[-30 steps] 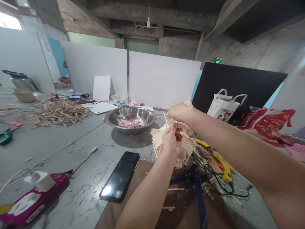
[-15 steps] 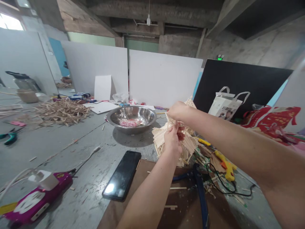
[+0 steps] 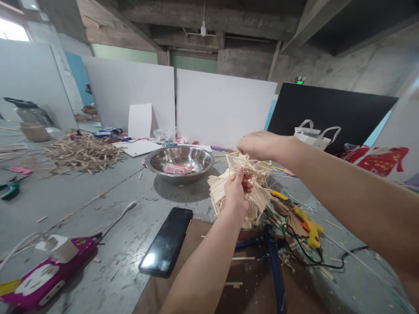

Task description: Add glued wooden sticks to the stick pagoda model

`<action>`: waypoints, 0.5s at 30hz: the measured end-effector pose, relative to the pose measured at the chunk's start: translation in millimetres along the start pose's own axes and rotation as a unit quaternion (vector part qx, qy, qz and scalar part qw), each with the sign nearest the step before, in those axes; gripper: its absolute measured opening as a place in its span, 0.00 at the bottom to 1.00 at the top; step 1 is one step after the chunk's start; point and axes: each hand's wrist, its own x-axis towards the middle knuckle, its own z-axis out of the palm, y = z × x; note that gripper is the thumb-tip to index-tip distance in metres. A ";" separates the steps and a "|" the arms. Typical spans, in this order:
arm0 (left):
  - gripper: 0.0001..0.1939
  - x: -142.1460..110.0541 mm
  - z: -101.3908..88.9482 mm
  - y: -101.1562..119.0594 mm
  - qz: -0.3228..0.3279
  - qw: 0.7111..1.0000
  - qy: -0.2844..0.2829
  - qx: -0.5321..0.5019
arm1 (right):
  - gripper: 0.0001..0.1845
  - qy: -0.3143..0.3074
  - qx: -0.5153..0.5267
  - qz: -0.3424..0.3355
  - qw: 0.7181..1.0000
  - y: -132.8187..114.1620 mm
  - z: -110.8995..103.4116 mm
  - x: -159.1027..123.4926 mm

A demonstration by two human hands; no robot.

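Observation:
A model built of many thin pale wooden sticks (image 3: 218,189) stands at the middle, its layers sloping outward like roofs. My left hand (image 3: 236,187) grips its near side, with the thumb pointing up and the fingers curled against the sticks. Above its top, my right hand (image 3: 257,145) is bent over with its fingers curled downward. The back of that hand hides the fingertips and anything between them. Right of the model lie a yellow hot glue gun (image 3: 309,226) with a black cord and a yellow-handled tool (image 3: 279,194). Blue-handled cutters (image 3: 275,266) rest on the brown board (image 3: 183,270).
A steel bowl (image 3: 179,174) holding plastic packets stands left of the model. Nearer are a black phone (image 3: 166,242) and a purple power strip (image 3: 52,274). Farther left lies a heap of sticks (image 3: 85,152). White panels (image 3: 225,109) and a black panel (image 3: 327,109) stand behind.
My right hand has lifted and shifted right, off the upper front of the model, uncovering crossed sticks there. The model's peak, seen before, is now out of sight. My left hand keeps its grip.

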 end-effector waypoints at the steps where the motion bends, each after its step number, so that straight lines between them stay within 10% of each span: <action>1: 0.16 -0.5 0.3 0.6 -0.003 1.000 0.002 -0.001 | 0.07 -0.034 -0.017 0.017 0.999 0.6 -6.3 -4.2; 9: 0.16 -1.6 -0.2 0.7 -0.007 1.000 0.000 -0.002 | 0.12 0.028 0.092 -0.014 0.995 10.4 -42.2 -53.8; 15: 0.15 -0.5 -0.1 0.4 -0.009 1.000 0.003 0.000 | 0.14 0.102 0.321 0.101 0.936 19.5 -52.0 -98.3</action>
